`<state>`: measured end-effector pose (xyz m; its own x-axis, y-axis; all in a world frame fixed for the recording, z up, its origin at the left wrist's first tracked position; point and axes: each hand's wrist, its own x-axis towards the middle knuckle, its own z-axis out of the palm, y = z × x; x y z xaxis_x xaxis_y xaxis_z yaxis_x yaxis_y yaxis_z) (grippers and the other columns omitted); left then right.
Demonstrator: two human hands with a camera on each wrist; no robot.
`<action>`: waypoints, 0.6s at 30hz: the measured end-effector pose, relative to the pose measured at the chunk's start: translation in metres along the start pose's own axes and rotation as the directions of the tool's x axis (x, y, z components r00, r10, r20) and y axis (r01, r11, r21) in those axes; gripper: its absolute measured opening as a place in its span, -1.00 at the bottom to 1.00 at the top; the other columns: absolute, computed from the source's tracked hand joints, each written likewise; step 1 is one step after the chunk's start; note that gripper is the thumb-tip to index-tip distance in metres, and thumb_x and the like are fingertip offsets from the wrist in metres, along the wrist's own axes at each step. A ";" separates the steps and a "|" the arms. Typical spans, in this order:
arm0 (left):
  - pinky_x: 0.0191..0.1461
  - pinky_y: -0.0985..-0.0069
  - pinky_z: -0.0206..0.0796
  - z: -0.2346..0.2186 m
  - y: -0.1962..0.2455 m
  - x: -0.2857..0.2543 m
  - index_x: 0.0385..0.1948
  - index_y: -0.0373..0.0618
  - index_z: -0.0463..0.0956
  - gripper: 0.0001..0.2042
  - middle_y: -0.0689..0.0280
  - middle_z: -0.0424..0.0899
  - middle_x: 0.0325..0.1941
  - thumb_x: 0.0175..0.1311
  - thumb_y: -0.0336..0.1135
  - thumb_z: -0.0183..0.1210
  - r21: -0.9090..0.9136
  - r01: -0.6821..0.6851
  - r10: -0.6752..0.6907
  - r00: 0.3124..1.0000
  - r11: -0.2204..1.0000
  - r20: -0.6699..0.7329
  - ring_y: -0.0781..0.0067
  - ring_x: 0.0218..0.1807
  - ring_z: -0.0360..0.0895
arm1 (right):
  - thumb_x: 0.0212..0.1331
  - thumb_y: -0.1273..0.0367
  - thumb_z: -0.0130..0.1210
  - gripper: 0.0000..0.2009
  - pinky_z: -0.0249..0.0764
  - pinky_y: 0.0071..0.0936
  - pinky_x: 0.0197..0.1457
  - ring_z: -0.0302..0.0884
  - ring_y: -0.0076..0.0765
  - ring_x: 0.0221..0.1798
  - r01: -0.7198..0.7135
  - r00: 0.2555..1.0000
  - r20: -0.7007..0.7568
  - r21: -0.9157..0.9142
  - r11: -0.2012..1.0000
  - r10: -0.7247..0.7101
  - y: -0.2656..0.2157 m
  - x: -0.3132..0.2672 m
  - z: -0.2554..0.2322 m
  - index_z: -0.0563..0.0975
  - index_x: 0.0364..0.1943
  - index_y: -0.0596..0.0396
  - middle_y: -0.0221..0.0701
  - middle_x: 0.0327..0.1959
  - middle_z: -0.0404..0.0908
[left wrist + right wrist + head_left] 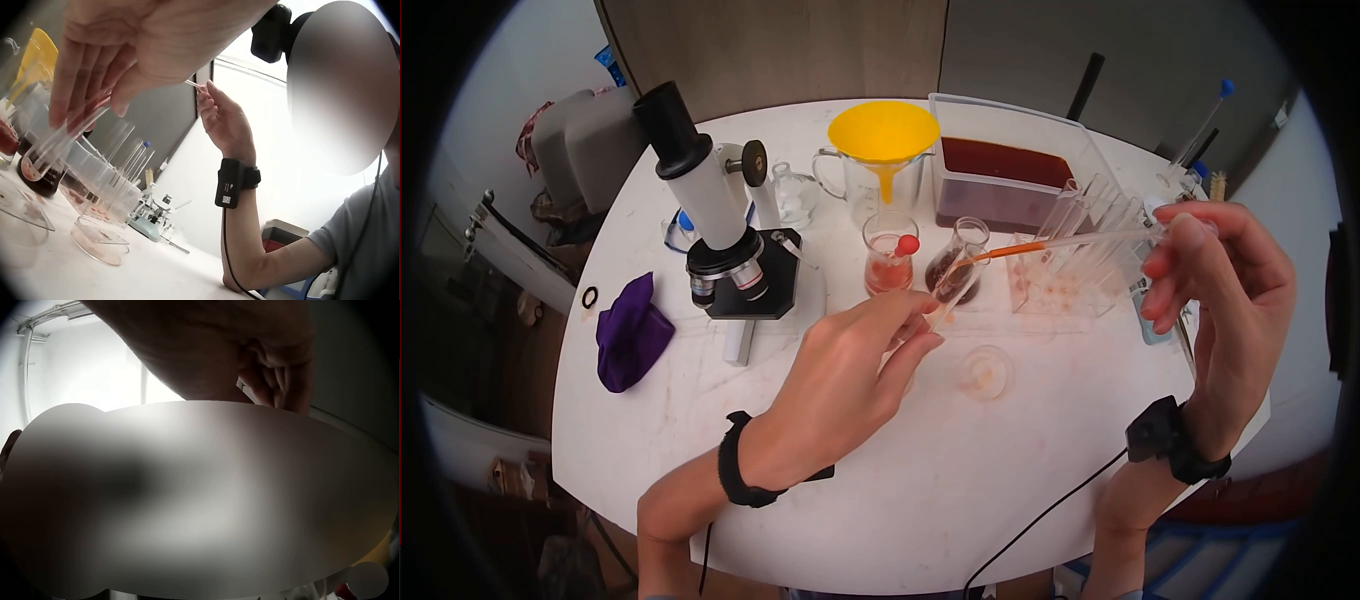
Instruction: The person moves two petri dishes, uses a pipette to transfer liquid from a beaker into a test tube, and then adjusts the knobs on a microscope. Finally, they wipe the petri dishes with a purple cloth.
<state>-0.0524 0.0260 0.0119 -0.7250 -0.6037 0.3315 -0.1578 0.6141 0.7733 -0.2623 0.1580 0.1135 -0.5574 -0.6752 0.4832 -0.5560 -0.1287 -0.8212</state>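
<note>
Pipette: clear dropper [1090, 239], orange liquid in its front part; held near level above the table, tip at the tube mouth. Can't tell if the tip is inside.
Test tube: clear glass [947, 303], tilted, mouth up toward the pipette; passes in front of the flask in head view.
Right hand: [1225, 265] raised, thumb and fingers pinching the pipette's rear end. Right wrist view mostly blurred.
Left hand: [840, 365] thumb and fingers grasping the test tube.
Under the work: small round dish [988, 374] on the table [900, 490].
Behind the tube: conical flask [941, 268], dark contents; just left, beaker [878, 274] with pinkish-red contents and a red bulb [908, 245] at its rim.
Right side: rack [1028, 283] with several tilted clear tubes [1072, 200].
Back: clear bin [1094, 150] with dark red liquid; yellow funnel [884, 133] sitting on a glass jug [860, 195].
Left side: microscope [706, 205], purple cloth [632, 338], black ring [590, 297].
Wrists: black strap on each.
</note>
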 end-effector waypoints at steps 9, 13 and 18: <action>-0.02 0.39 0.68 -0.004 0.000 -0.005 -0.01 -0.39 0.57 -0.77 0.07 0.75 -0.19 0.36 -0.54 0.27 0.024 0.006 -0.007 1.000 1.000 0.013 0.28 -0.11 0.78 | 0.41 0.34 0.17 -0.78 0.40 -0.68 -0.57 0.58 -0.57 -0.62 -0.013 1.000 0.022 0.004 1.000 0.013 0.001 -0.002 0.003 0.65 -0.15 0.29 -0.32 -0.50 0.68; -0.02 0.40 0.68 -0.004 -0.003 -0.006 0.00 -0.39 0.57 -0.77 0.06 0.76 -0.19 0.35 -0.55 0.27 0.023 -0.017 0.017 1.000 1.000 -0.001 0.28 -0.11 0.78 | 0.43 0.32 0.15 -0.76 0.40 -0.70 -0.57 0.57 -0.58 -0.62 0.006 0.999 0.041 -0.010 1.000 -0.005 0.001 -0.001 0.004 0.65 -0.12 0.27 -0.32 -0.50 0.68; -0.02 0.40 0.67 -0.007 -0.004 -0.007 0.00 -0.40 0.57 -0.77 0.06 0.76 -0.18 0.35 -0.55 0.27 0.007 -0.020 0.020 1.000 1.000 -0.014 0.29 -0.12 0.78 | 0.45 0.28 0.14 -0.73 0.39 -0.71 -0.56 0.55 -0.60 -0.62 -0.019 1.000 0.000 -0.034 0.999 0.019 0.006 0.002 -0.008 0.66 -0.09 0.26 -0.34 -0.48 0.67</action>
<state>-0.0421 0.0245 0.0103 -0.7184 -0.5983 0.3550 -0.1478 0.6299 0.7625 -0.2717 0.1612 0.1123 -0.5677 -0.6775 0.4677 -0.5661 -0.0912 -0.8193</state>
